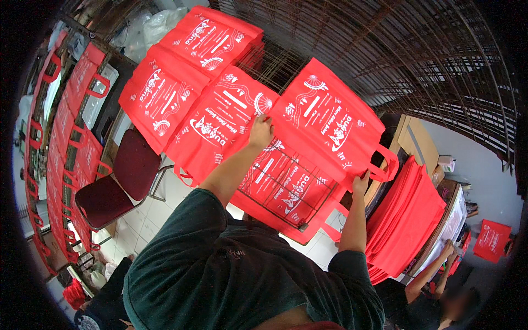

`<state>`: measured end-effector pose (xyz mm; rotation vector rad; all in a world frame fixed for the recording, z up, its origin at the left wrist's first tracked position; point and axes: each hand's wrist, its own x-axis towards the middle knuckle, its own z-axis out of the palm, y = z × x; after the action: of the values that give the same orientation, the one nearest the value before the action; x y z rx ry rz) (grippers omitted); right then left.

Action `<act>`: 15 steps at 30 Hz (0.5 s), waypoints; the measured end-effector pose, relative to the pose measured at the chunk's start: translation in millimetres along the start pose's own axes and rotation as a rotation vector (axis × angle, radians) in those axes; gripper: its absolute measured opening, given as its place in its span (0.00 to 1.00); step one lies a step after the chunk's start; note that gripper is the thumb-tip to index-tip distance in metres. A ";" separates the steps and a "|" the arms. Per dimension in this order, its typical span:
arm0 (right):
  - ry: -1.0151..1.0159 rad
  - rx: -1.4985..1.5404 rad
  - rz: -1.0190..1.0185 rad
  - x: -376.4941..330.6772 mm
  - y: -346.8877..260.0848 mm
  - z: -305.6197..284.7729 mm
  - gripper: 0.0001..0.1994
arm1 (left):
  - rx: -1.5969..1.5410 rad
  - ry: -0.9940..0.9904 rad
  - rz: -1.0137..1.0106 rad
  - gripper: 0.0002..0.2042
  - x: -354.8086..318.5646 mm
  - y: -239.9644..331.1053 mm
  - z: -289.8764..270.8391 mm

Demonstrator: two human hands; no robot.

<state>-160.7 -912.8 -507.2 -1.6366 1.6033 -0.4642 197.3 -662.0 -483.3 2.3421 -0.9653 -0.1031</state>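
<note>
A red tote bag [363, 118] with white print is held up flat in front of me, its loop handle pointing right. My left hand [261, 132] is closed on its left edge, close to another printed bag [212, 118]. At the lower right corner, beside the handle, my right hand [360, 182] pinches the same bag. Below it, a wire rack [302, 224] lies over a further red bag [264, 187], which is partly covered by the held one.
More printed bags [159, 99] lie at the left, with a stack [220, 33] behind. Piled red fabric [404, 214] stands at the right. Wire racks [429, 71] rise at the back right. A dark red chair [135, 165] is at the left. Another person's hands [448, 250] work at lower right.
</note>
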 end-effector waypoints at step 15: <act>-0.006 -0.211 -0.128 10.7 1.4 -5.9 0.39 | 0.359 -0.146 0.203 0.25 35.8 29.4 0.3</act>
<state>-164.5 -924.5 -507.2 -1.9049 1.5932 -0.3642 205.3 -702.3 -461.9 2.5672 -1.3851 -0.0202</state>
